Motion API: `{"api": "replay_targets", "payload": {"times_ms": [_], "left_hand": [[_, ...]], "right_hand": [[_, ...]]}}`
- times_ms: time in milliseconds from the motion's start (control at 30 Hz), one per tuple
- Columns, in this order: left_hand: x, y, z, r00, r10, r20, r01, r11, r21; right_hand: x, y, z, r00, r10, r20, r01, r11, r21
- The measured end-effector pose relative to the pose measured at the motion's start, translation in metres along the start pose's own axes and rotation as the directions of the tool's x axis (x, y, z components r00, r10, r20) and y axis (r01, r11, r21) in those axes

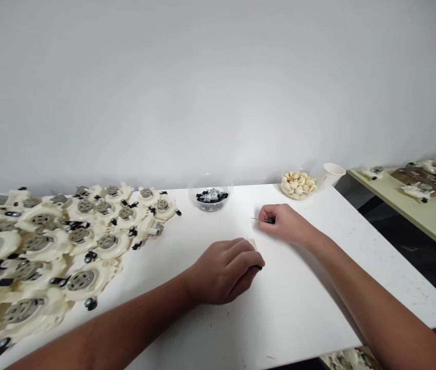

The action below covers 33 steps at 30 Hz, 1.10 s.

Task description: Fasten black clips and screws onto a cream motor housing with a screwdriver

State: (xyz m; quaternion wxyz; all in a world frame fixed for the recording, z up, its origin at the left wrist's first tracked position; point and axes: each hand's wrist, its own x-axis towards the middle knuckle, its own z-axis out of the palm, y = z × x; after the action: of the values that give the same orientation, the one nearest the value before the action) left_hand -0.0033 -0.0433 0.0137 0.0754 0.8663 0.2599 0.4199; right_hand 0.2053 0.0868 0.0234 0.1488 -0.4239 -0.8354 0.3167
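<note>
With bare forearms (pixel 117 324) nearest the lens, curls left hand (pixel 225 270) at frame centre around, probably, a cream plastic part (pixel 253 243), mostly hidden. Grips a green-handled screwdriver (pixel 271 220) in fisted right hand (pixel 282 221), right of centre, pointing its shaft (pixel 258 219) nearly level leftward, tip just above that part, apart from it.

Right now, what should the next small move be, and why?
Perhaps ease the green-handled tool in the right hand toward the left hand: its thin shaft points leftward but is apart from the mostly hidden cream piece in that grip.
</note>
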Motion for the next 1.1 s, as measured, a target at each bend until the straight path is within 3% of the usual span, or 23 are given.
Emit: {"api": "replay_targets", "payload": {"times_ms": [67,133,233,300,367,433,533,600,667,733,833,900,967,1100], "left_hand": [[0.000,-0.004,0.001,0.994,-0.096,0.044,0.096,0.995,-0.008],[0.001,-0.008,0.002,0.962,-0.271,0.045,0.272,0.962,-0.024],[0.001,-0.014,0.001,0.856,-0.517,0.029,0.517,0.853,-0.076],[0.000,-0.018,0.002,0.776,-0.630,0.011,0.625,0.767,-0.148],[-0.001,-0.025,0.005,0.698,-0.716,-0.015,0.686,0.675,-0.273],[-0.002,-0.033,0.008,0.627,-0.778,-0.040,0.686,0.576,-0.444],[-0.003,-0.045,0.013,0.537,-0.841,-0.065,0.642,0.458,-0.615],[-0.004,-0.049,0.015,0.524,-0.849,-0.071,0.621,0.438,-0.650],[-0.004,-0.050,0.015,0.531,-0.844,-0.075,0.615,0.445,-0.650],[-0.003,-0.049,0.015,0.528,-0.845,-0.082,0.619,0.449,-0.644],[-0.003,-0.048,0.013,0.509,-0.857,-0.085,0.630,0.438,-0.642],[-0.002,-0.048,0.011,0.497,-0.865,-0.069,0.642,0.420,-0.641],[-0.002,-0.048,0.010,0.493,-0.868,-0.055,0.648,0.408,-0.644],[-0.001,-0.048,0.008,0.503,-0.864,-0.026,0.632,0.389,-0.670]], "right_hand": [[0.001,-0.001,0.001,0.998,-0.023,-0.066,0.026,0.999,0.048],[0.002,-0.002,0.002,0.989,-0.041,-0.141,0.056,0.993,0.106],[0.003,-0.004,0.001,0.966,-0.031,-0.255,0.094,0.967,0.237],[0.001,-0.007,-0.002,0.968,-0.021,-0.250,0.122,0.910,0.396],[-0.006,-0.013,-0.006,0.992,-0.060,-0.107,0.112,0.794,0.597],[-0.016,-0.023,-0.008,0.972,-0.194,0.134,0.023,0.645,0.764],[-0.035,-0.042,0.003,0.820,-0.400,0.408,-0.202,0.465,0.862],[-0.044,-0.053,0.019,0.711,-0.438,0.549,-0.398,0.392,0.829],[-0.047,-0.058,0.038,0.661,-0.442,0.607,-0.483,0.369,0.794],[-0.042,-0.056,0.054,0.680,-0.405,0.611,-0.478,0.387,0.789],[-0.028,-0.046,0.064,0.803,-0.288,0.522,-0.417,0.354,0.837],[-0.019,-0.039,0.063,0.896,-0.204,0.394,-0.327,0.298,0.897],[-0.012,-0.033,0.057,0.957,-0.121,0.263,-0.220,0.285,0.933],[-0.002,-0.024,0.048,0.996,0.050,0.079,-0.091,0.296,0.951]]}}
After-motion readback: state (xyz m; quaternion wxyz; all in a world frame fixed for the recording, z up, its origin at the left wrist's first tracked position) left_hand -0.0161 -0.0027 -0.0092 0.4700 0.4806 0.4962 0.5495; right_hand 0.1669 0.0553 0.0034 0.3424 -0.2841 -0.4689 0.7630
